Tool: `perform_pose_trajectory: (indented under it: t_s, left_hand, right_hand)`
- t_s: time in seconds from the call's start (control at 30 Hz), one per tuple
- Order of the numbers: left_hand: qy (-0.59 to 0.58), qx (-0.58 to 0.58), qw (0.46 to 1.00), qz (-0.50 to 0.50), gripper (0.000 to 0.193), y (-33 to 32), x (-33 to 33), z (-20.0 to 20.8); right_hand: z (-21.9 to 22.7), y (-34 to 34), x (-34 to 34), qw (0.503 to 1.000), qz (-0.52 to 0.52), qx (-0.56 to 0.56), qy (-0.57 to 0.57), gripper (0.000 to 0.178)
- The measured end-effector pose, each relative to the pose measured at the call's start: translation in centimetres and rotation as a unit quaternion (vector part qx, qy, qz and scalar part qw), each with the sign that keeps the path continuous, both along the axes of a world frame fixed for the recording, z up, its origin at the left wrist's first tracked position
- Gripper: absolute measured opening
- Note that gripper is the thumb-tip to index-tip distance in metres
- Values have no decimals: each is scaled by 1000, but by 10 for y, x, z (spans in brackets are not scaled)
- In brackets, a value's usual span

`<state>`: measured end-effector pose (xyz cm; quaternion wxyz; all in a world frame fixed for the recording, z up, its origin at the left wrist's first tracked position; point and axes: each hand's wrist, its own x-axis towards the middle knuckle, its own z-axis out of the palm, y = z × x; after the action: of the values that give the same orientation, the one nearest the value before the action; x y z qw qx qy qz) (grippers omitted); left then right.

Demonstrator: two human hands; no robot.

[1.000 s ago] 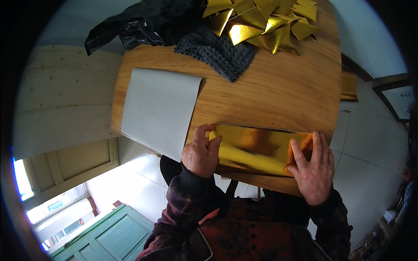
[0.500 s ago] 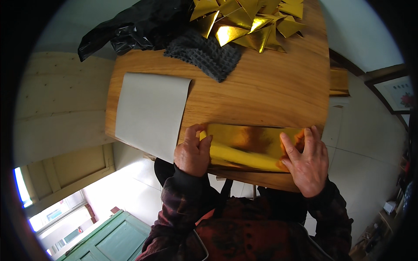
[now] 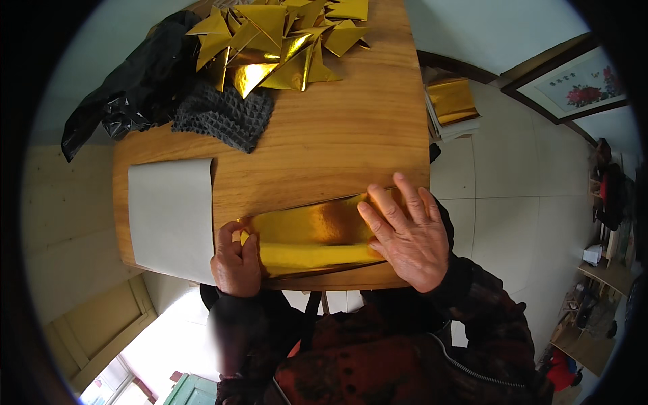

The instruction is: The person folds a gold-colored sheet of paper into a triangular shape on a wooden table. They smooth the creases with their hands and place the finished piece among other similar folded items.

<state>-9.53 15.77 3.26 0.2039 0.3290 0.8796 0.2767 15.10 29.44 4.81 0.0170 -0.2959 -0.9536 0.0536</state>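
Glossy gold foil (image 3: 297,228), matt grey paper (image 3: 169,216), smooth wooden table (image 3: 337,148), rough cloth (image 3: 226,118), shiny plastic bag (image 3: 145,77).

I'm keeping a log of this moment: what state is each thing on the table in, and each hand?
Gold sheet: laid out, shiny side up
Left hand: closed on the sheet's left end
Right hand: open, fingers spread over the right end
Grey sheet: lying flat
Gold pieces: folded, heaped
Dark cloth: rumpled
Black bag: crumpled
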Motion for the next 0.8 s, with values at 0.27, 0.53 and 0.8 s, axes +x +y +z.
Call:
perform_pose_trajectory:
  t_s: [0.27, 0.53, 0.8]
  left_hand:
    - [33, 42, 998, -42, 23, -4, -5, -11]
    - [46, 87, 994, -53, 18, -5, -6, -20]
    - [-13, 39, 999, -15, 21, -2, -7, -11]
  right_hand:
    - [4, -2, -6, 999, 50, 3, -15, 59]
    - [-11, -21, -18, 995, 39, 71, -50, 57]
    - [-11, -19, -15, 999, 38, 28, -16, 55]
